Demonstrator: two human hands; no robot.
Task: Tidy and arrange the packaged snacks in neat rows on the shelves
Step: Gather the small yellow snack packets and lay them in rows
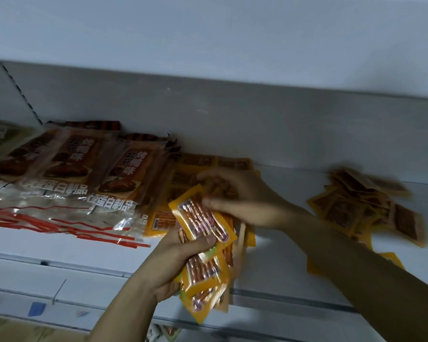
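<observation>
Stack of yellow packets [205, 257] gripped in left hand [173, 265], lower centre of frame, long axis running toward upper left. Right hand [235, 196] pinches its top edge. Loose pile [366, 206] lies right, nearer right arm.

Two bare forearms and two bare hands in view, no sleeves reaching the wrists, no gloves. Left hand [176, 262]: no ring, watch or band showing on the fingers or on the wrist below it; short thumbnail visible at the top of the hand. Right hand [242, 198]: motion-blurred, so fingers read only as soft shapes; nothing worn can be made out on it or along the forearm that runs off behind it toward the frame edge.
</observation>
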